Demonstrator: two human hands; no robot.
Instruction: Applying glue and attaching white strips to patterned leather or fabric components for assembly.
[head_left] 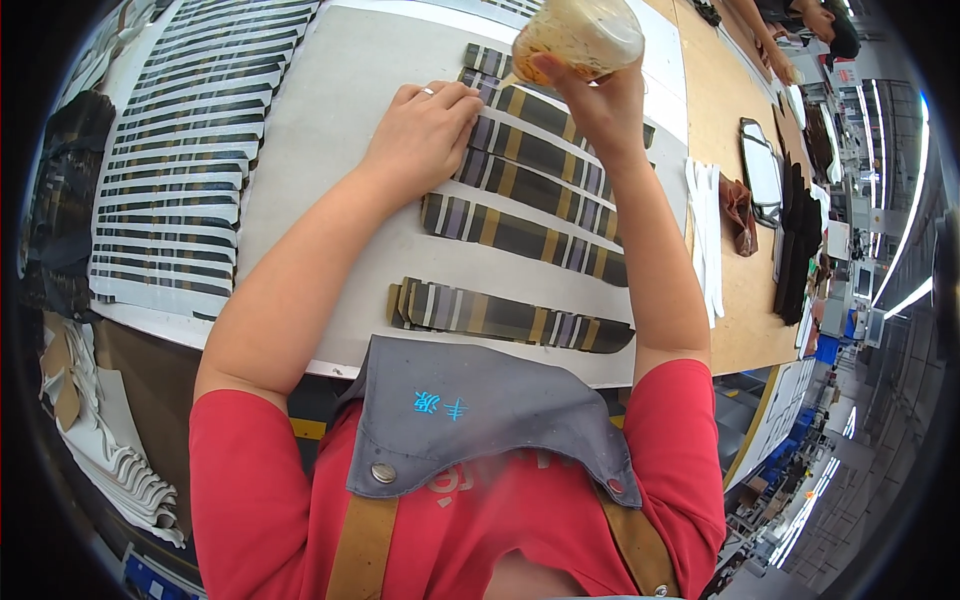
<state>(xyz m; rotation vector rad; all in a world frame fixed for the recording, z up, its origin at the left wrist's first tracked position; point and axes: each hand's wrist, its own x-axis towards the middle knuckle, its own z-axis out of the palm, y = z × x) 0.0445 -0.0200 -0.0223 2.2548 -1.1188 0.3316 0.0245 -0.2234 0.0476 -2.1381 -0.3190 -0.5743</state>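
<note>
Head view: right hand (606, 105) is clamped on cloudy, stained container (585, 38); left hand (425, 132) touches dark plaid strips (535, 190), its grip I cannot tell; grey table (320, 120) extends leftward.

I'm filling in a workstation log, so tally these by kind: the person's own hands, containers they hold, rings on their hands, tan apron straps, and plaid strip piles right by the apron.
Hands: 2 (left hand, right hand)
Translucent container: 1
Ring: 1 visible
Tan apron straps: 2
Plaid strip pile: 1
Total: 7
</note>
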